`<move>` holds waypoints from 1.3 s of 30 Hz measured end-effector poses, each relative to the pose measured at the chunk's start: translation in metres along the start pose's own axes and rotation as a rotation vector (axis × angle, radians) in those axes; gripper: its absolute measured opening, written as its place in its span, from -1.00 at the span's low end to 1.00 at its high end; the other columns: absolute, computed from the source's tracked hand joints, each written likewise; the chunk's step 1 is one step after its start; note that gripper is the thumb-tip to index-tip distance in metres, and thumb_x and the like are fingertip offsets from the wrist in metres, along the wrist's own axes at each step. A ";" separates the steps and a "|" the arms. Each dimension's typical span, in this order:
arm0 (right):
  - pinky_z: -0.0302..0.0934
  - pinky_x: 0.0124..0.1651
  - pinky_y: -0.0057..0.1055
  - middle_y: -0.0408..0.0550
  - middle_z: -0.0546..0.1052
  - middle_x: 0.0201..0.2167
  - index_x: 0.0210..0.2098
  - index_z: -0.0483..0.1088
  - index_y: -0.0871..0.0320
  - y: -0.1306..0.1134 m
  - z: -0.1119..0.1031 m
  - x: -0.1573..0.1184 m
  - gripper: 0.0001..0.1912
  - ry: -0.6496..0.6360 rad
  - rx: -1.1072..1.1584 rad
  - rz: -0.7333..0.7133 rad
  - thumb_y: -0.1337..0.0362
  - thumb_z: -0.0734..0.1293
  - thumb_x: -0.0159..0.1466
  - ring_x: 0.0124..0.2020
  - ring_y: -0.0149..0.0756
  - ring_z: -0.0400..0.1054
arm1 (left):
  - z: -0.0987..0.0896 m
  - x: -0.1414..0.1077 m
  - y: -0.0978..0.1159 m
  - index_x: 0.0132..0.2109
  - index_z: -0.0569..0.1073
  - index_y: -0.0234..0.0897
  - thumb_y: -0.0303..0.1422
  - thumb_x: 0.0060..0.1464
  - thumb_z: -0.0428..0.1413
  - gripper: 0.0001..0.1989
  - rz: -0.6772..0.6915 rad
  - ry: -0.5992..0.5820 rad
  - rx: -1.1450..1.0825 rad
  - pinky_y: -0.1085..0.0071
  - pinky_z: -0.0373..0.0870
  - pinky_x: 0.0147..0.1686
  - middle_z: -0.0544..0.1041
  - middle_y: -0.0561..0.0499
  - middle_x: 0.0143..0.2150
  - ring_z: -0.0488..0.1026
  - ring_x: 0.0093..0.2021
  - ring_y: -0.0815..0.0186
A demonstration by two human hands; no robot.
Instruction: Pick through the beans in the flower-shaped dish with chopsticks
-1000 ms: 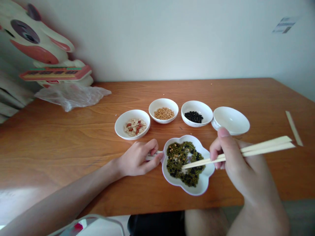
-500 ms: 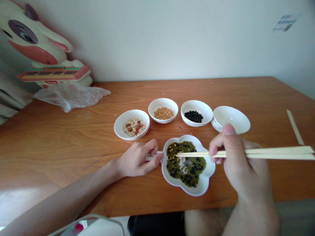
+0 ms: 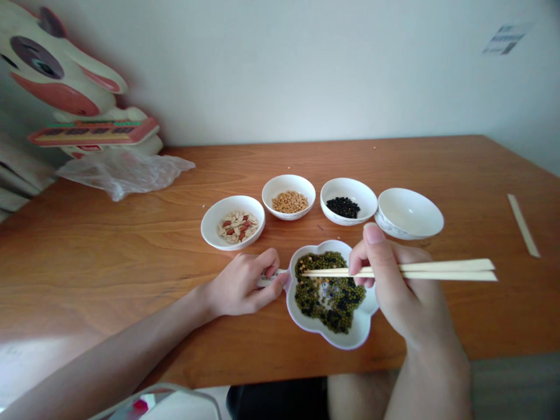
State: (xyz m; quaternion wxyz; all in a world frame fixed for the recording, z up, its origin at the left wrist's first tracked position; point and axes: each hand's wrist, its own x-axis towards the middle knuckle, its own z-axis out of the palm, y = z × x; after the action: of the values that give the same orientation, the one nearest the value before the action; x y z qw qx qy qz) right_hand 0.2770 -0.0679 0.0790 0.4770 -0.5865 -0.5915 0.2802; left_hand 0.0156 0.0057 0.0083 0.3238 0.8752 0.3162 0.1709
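Observation:
My left hand (image 3: 249, 283) is closed on the short handle of a white flower-shaped dish (image 3: 365, 324) and steadies it on the table. In the dish lies a layer of green beans (image 3: 308, 300) mixed with black ones and a few yellow ones. My right hand (image 3: 394, 280) grips a pair of light wooden chopsticks (image 3: 450, 269). Their tips are close together among the beans at the dish's upper left, near some yellow beans. Whether a bean is between the tips I cannot tell.
Behind the dish stand white bowls: one with peanuts and pale flat seeds (image 3: 237, 227), one with yellow soybeans (image 3: 289, 202), one with black beans (image 3: 343, 207), and a bare one (image 3: 411, 213). A paper strip (image 3: 524, 226), plastic bag (image 3: 125, 172) and cow toy (image 3: 87, 87) lie farther out.
My right hand has moved left with the chopsticks, and their tips have shifted slightly left in the dish. My left hand stays on the handle.

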 end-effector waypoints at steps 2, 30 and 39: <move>0.15 -0.42 -0.39 -0.18 0.42 -0.65 -0.60 0.41 0.11 0.001 0.001 0.001 -0.39 0.035 -0.004 -0.001 -0.07 0.20 0.49 -0.57 -0.47 0.32 | 0.000 0.000 0.000 -0.28 0.18 -0.19 -0.26 0.36 0.07 -0.74 0.001 -0.004 -0.003 0.48 0.09 -0.52 0.35 0.19 -0.50 0.22 -0.56 0.47; 0.07 -0.51 -0.31 -0.10 0.37 -0.72 -0.64 0.41 0.09 0.025 0.002 0.008 -0.14 0.102 0.040 -0.046 -0.24 -0.11 0.48 -0.61 -0.39 0.30 | -0.001 0.001 0.001 -0.25 0.19 -0.19 -0.26 0.36 0.08 -0.76 0.038 0.008 -0.029 0.49 0.10 -0.53 0.37 0.18 -0.47 0.21 -0.56 0.48; 0.06 -0.52 -0.34 -0.12 0.34 -0.73 -0.65 0.40 0.10 0.026 0.004 0.010 -0.13 0.103 0.052 -0.031 -0.24 -0.11 0.48 -0.63 -0.41 0.27 | -0.001 0.001 0.001 -0.26 0.18 -0.19 -0.27 0.35 0.08 -0.76 0.034 0.003 -0.034 0.48 0.10 -0.53 0.38 0.18 -0.47 0.21 -0.57 0.47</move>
State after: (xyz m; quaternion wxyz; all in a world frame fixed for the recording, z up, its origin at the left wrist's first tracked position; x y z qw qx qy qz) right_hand 0.2859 -0.0535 0.0563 0.5261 -0.5783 -0.5680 0.2574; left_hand 0.0160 0.0065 0.0096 0.3349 0.8747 0.2988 0.1831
